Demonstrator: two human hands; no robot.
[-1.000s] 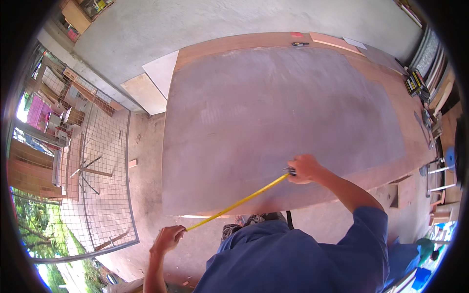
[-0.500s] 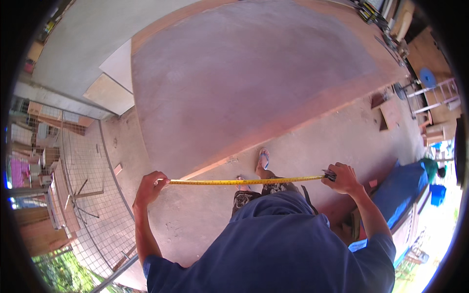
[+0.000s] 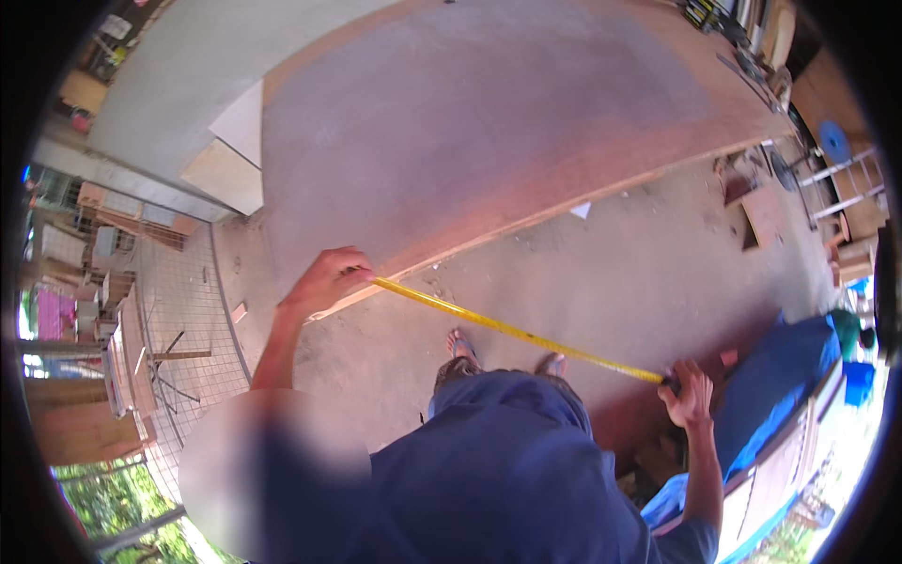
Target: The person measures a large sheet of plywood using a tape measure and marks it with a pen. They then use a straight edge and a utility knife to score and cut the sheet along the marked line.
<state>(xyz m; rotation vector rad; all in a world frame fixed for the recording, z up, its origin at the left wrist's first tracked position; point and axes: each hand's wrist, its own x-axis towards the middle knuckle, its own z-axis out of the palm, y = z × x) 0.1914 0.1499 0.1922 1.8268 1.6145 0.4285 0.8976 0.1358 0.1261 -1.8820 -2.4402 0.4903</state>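
So, yellow tape measure [image 3: 512, 331] is stretched between both hands, above the concrete floor [image 3: 526, 273] and in front of the person's body. Left hand [image 3: 331, 279] has thumb and fingers pinched on the free end, overlapping the near-left corner of the large reddish-brown board [image 3: 489, 202] in view — can't tell if it touches the wood. Right hand [image 3: 691, 395] is curled around the dark case [image 3: 671, 383], mostly hidden by the fingers. Blade slopes down from left to right across the view, bowed slightly. Sandalled feet [image 3: 460, 344] on the floor below it. Blue sheet [image 3: 772, 395] just right of the right hand; wire mesh panel [image 3: 193, 320] off to the left.
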